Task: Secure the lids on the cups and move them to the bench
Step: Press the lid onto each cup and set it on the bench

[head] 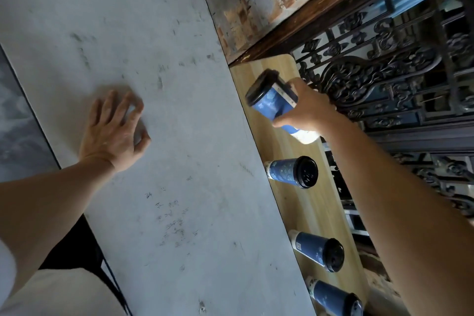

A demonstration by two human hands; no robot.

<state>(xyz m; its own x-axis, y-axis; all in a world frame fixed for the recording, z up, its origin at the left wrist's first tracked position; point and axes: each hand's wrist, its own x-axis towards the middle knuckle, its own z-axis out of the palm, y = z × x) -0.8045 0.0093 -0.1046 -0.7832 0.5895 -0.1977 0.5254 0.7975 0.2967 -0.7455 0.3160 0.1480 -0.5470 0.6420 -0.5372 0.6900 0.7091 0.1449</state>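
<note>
The right hand [305,108] is gripping a lidded cup [273,99] over the bench [289,202], probably to extend the row of three cups [292,172]. The left hand [115,128] is resting open and empty on the table [154,33], probably bracing the reach.

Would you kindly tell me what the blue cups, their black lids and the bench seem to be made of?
The blue printed cups look like matte paper, with a pale rolled base rim. Their black domed lids appear to be moulded plastic with a slight sheen. The light wooden bench shows straight grain lines, though it could be wood or laminate.
</note>
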